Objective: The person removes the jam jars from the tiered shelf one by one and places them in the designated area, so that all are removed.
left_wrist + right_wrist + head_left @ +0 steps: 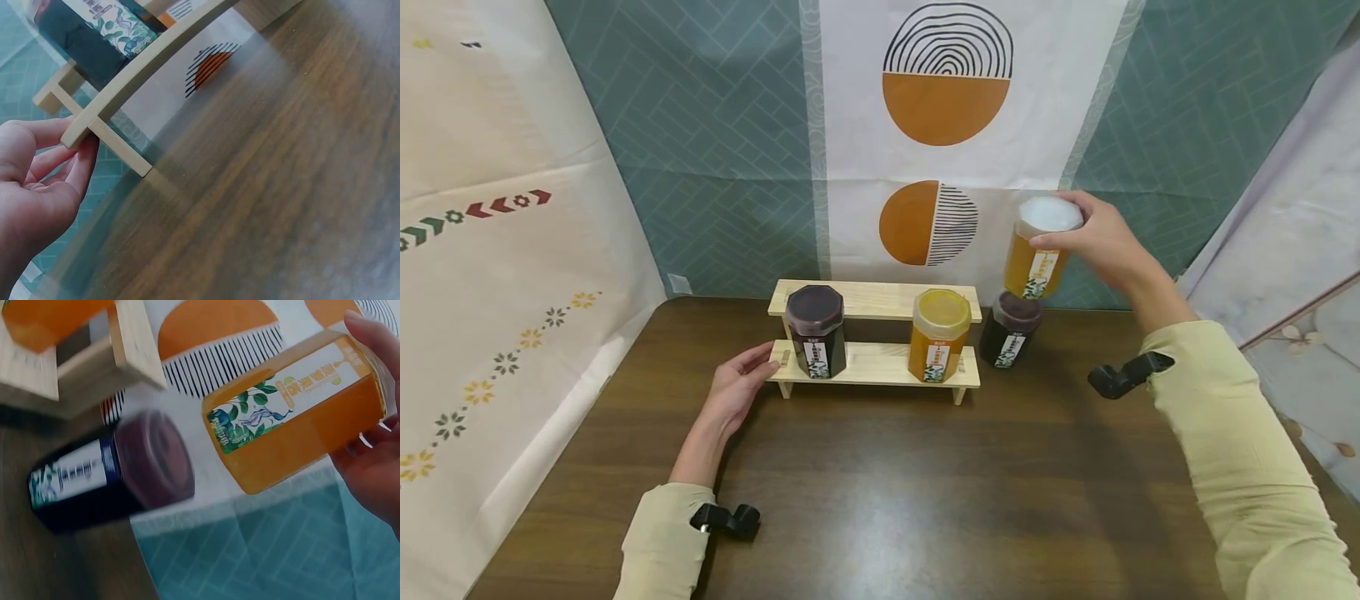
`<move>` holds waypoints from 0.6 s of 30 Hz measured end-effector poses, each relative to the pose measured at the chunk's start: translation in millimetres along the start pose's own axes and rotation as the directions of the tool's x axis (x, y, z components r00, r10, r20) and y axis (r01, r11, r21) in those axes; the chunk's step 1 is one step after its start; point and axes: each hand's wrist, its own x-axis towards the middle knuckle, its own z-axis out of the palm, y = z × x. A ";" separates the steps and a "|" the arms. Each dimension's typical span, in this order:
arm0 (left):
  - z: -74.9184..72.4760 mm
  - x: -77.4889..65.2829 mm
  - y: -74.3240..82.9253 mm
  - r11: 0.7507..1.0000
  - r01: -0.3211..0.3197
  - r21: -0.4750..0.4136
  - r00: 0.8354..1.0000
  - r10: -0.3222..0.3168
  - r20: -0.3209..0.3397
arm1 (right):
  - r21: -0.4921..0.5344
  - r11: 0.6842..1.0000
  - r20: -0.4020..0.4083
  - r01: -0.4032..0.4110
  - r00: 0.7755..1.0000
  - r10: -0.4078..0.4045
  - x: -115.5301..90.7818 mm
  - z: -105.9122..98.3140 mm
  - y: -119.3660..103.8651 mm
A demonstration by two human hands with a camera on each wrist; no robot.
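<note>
My right hand (1101, 237) grips an octagonal jar of amber contents (1033, 258) around its whitish lid, raised above the table. In the right wrist view the jar (294, 415) tilts, with its printed label showing. Below it, a dark jar with a purple lid (1007, 333) stands on the table beside the two-step wooden rack (880, 358). My left hand (737, 387) pinches the left end of the rack's lower step, as the left wrist view confirms. On that step sit a dark jar (816, 333) at left and an orange jar with a yellow lid (938, 337) at right.
The brown wooden table (887, 475) ends at a patterned cloth backdrop (722, 167) behind the rack. Cloths also hang at the left (512, 275) and right (1285, 233). The rack's upper step (880, 296) runs behind the jars.
</note>
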 end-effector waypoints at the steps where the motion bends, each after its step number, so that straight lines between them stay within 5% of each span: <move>1: 0.6 0.1 -0.2 1.000 -0.002 -0.003 1.000 0.002 0.000 | -0.003 1.000 0.007 -0.003 1.000 0.003 -1.8 -4.3 3.5; 12: 1.9 -0.2 0.3 1.000 -0.002 -0.005 1.000 0.002 0.009 | -0.026 0.997 -0.012 -0.073 0.997 0.072 -23.3 -38.0 47.7; 18: 1.0 -1.3 1.6 1.000 0.005 0.001 1.000 -0.005 0.001 | -0.121 0.988 -0.007 -0.092 0.996 0.091 -35.4 -40.8 78.9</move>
